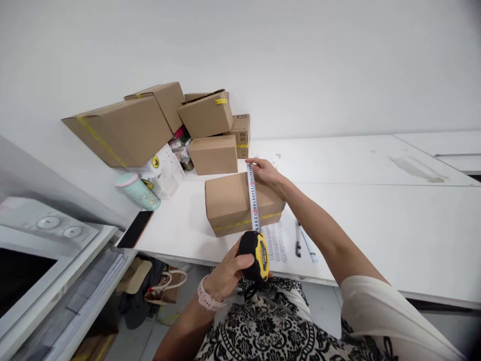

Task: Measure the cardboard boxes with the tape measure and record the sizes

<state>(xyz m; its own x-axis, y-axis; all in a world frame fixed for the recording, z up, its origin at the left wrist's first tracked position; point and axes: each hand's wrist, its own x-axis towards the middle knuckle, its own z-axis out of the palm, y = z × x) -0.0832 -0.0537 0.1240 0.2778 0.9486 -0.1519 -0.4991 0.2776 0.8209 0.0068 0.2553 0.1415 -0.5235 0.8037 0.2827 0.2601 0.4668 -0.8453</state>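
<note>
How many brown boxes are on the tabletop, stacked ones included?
6: near box under the tape blade; plain box behind it; printed box behind that; upper box above those; far-left box; back-left box adjoining it. Others may be hidden.

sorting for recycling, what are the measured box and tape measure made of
Box: likely cardboard, matte brown, flat panels, folded edges. Tape measure: matte, molded black and yellow case suggests plastic or rubber; pale, straight printed blade could be coated metal.

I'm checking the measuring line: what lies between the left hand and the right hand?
In the head view, the extended tape lies between them, running over the box.
</note>
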